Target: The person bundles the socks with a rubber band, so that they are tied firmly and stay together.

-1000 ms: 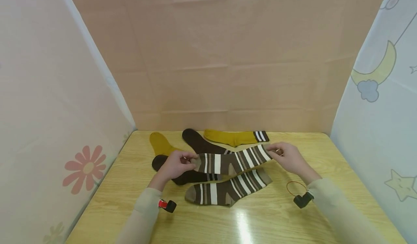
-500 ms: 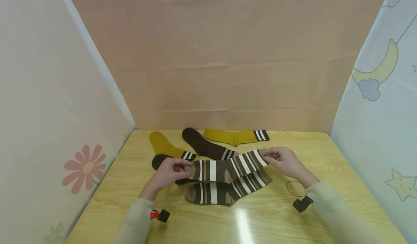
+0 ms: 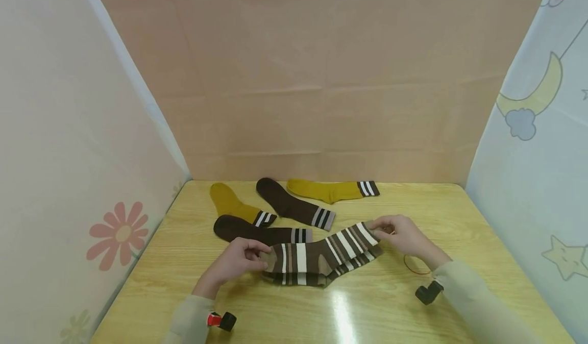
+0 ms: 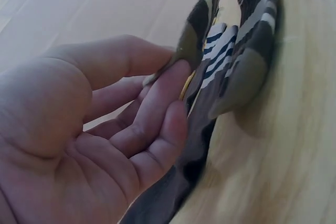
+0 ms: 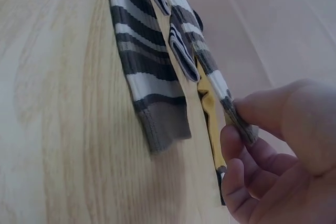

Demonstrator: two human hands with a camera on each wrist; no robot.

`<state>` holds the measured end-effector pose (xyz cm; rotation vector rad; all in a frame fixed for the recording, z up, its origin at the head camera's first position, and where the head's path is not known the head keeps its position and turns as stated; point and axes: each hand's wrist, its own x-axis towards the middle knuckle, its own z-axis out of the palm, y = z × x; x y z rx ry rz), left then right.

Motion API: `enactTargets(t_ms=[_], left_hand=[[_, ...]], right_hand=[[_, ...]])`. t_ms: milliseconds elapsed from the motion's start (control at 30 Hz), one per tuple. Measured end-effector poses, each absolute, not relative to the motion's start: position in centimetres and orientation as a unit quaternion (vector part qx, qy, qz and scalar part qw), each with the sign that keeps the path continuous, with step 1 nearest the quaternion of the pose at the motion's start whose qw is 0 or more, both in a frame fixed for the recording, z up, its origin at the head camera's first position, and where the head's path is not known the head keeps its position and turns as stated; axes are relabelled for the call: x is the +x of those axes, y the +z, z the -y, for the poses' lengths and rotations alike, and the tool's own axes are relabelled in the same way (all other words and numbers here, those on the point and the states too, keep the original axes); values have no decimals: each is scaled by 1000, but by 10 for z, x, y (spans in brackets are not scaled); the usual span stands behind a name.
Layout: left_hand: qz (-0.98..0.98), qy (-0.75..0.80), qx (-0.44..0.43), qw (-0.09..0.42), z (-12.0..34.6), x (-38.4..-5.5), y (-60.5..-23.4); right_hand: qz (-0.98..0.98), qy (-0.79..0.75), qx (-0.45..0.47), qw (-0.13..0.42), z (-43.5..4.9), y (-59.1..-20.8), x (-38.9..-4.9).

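Head view, bare tabletop: the wooden table (image 3: 390, 313) is reflecting a bright streak of light in front of the socks.
Lower striped sock: this brown-and-white striped crew sock (image 5: 149, 80) is lying flat on the wood, toe to the person's left, mostly hidden from above by its lookalike.
Raised striped sock: the matching striped sock (image 3: 300, 257) is hanging just above the lower one; both wrist views are showing a gap between them at toe and cuff.
Left hand: the left hand (image 3: 236, 260) is pinching the tan toe between thumb and fingers.
Right hand: the right hand (image 3: 404, 234) is pinching the tan cuff likewise; gripping opposite ends is probably keeping the knit spread and lined up with the sock below.
Dark brown socks: the nearer one (image 3: 259, 233) is lying just behind the raised sock, the farther one (image 3: 294, 205) slanting beyond it, both apparently set aside from the hands' working spot.
Mustard socks: one (image 3: 236, 205) is lying at left with its cuff rumpled, the other (image 3: 326, 190) along the far edge.
Change from a second ago: the raised sock is now sitting nearer the person, uncovering the dark socks' grey-striped cuffs and covering most of the lower striped sock, which is staying put.
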<state>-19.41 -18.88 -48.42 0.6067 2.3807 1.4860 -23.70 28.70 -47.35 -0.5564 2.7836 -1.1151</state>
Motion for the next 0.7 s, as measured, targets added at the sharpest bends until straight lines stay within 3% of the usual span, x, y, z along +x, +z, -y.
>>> enactTargets(t_ms=[367, 700], left_hand=[[-824, 502, 183, 190, 186, -184, -490], [-838, 479, 191, 180, 184, -180, -493]], right_hand=[[-911, -347, -215, 56, -286, -487, -232], [-923, -314, -220, 30, -283, -506, -228]])
